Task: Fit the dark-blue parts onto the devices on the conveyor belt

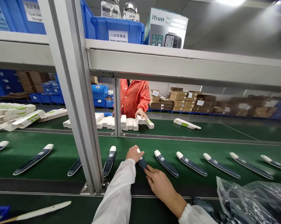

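Observation:
A dark blue, slightly curved handheld device with a white tip (142, 163) lies on the green conveyor belt between my hands. My left hand (134, 153) is closed around its white end, with the fingers partly covering the tip. At the lower end, my right hand (159, 182) grips the dark body between thumb and fingers. Similar devices are spaced along the belt: one (109, 161) to the left of my left arm and another (166, 163) just right of my hands. Small pale labels show on several of them.
A metal post (72, 93) rises left of my arms, under a white shelf beam (177, 63). Clear plastic bags (250, 199) lie at the lower right, a white stick-like tool (43, 212) at the lower left. Across, a co-worker in red handles small white boxes (130, 124).

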Demonstrator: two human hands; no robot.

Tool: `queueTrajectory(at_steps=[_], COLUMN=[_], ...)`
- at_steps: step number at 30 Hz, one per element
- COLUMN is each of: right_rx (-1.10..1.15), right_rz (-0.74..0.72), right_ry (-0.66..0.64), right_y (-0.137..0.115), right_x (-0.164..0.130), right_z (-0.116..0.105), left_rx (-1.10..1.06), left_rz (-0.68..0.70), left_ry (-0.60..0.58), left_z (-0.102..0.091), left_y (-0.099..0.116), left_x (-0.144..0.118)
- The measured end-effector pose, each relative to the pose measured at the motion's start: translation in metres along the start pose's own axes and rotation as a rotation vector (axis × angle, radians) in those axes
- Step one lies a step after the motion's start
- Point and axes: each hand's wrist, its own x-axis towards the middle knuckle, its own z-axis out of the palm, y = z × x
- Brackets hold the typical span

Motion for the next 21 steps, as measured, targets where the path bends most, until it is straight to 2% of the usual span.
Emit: queueTrajectory(at_steps=[9, 14, 16, 18, 20, 21], right_rx=[-0.065, -0.031, 0.025, 0.074, 0.097, 0.108], right_rz=[-0.001, 0.035, 0.071, 0.104, 0.118, 0.123], right_ry=[-0.018, -0.017, -0.006, -0.050, -0.158, -0.217], right_y=[0.013, 0.019, 0.016, 0.009, 0.001, -0.002], right_x=[-0.002, -0.014, -0.032, -0.059, -0.088, -0.100], right_z=[-0.022, -0.045, -0.058, -0.070, -0.079, -0.081], left_rx=[0.047, 0.087, 0.074, 0.079, 0.115, 0.138], left_rz=[0.074, 0.207, 0.249, 0.227, 0.127, 0.058], left_ry=[-0.006, -0.047, 0.043, 0.198, 0.316, 0.330], left_z=[0.013, 0.009, 0.000, -0.013, -0.027, -0.033], left_y=[0.013, 0.020, 0.020, 0.016, 0.009, 0.005], left_x=[-0.001, -0.005, -0.005, -0.004, -0.003, -0.001])
